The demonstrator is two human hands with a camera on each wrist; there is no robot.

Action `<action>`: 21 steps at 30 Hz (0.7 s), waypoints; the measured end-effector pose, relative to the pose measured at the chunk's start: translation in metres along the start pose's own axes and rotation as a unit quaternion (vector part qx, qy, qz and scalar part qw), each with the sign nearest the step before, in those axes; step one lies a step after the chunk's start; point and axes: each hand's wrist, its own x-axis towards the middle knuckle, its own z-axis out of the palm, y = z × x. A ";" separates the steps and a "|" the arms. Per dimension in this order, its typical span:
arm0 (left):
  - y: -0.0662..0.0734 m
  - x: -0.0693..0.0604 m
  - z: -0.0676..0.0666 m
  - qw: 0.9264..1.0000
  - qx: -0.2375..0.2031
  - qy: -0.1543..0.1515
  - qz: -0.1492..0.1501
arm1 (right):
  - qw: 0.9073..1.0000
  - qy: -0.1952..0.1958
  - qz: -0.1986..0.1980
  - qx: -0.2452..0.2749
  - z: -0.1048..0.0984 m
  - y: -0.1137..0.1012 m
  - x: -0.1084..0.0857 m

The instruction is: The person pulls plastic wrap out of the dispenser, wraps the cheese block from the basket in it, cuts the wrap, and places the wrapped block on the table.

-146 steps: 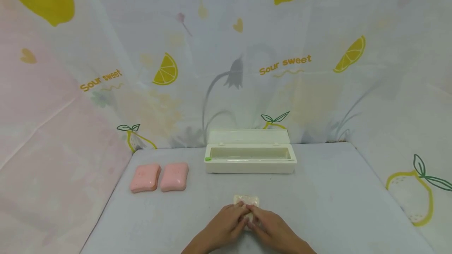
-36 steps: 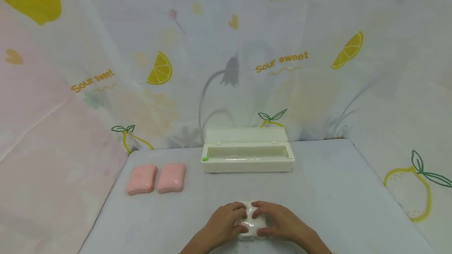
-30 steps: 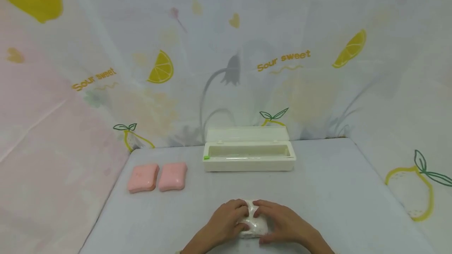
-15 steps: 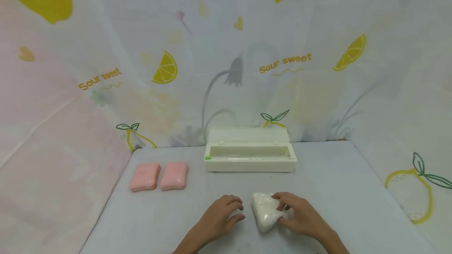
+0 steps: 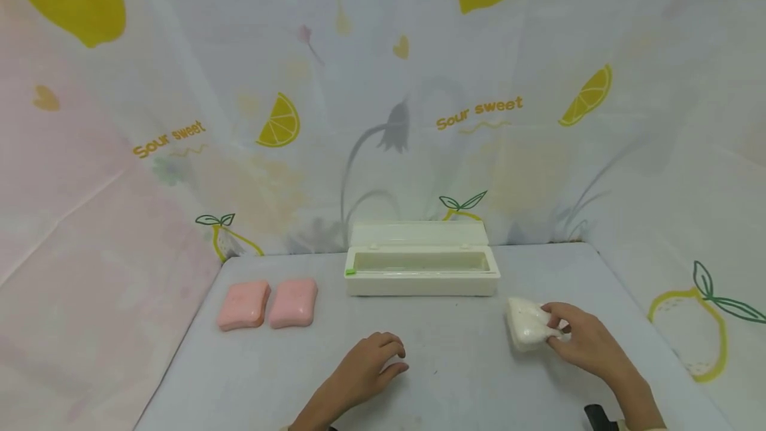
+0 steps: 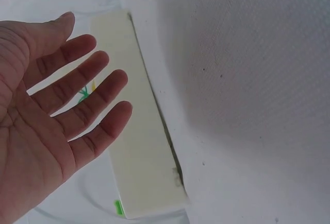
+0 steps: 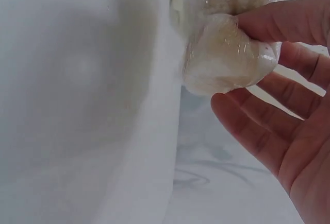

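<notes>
My right hand [image 5: 589,341] pinches one side of a white, shiny-wrapped bundle [image 5: 526,324] at the right of the table in the head view. In the right wrist view the thumb presses on the glossy bundle [image 7: 224,54], and the fingers of the right hand [image 7: 289,95] lie behind and under it. My left hand [image 5: 365,371] is near the front middle of the table, holding nothing. The left wrist view shows that left hand [image 6: 51,95] with its fingers spread and slightly bent.
A long white box [image 5: 421,286] with its lid raised stands at the back middle, a green tab on its left corner. Two pink square pieces [image 5: 244,304] lie side by side at the left of the table [image 5: 455,378]. Printed cloth walls surround it.
Both hands were on the white bundle at the front middle. The left hand has let go, and the right hand has carried the bundle to the right and farther back.
</notes>
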 end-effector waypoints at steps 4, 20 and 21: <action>-0.003 -0.001 0.001 1.000 -0.004 -0.010 -0.015 | 0.998 -0.030 0.056 -0.021 -0.004 0.012 -0.002; -0.020 0.001 -0.005 0.998 0.022 -0.021 -0.057 | 0.982 -0.129 0.137 -0.011 -0.001 0.010 -0.007; -0.022 0.002 -0.006 0.997 0.026 -0.024 -0.065 | 0.980 -0.138 0.141 -0.014 -0.003 0.008 -0.005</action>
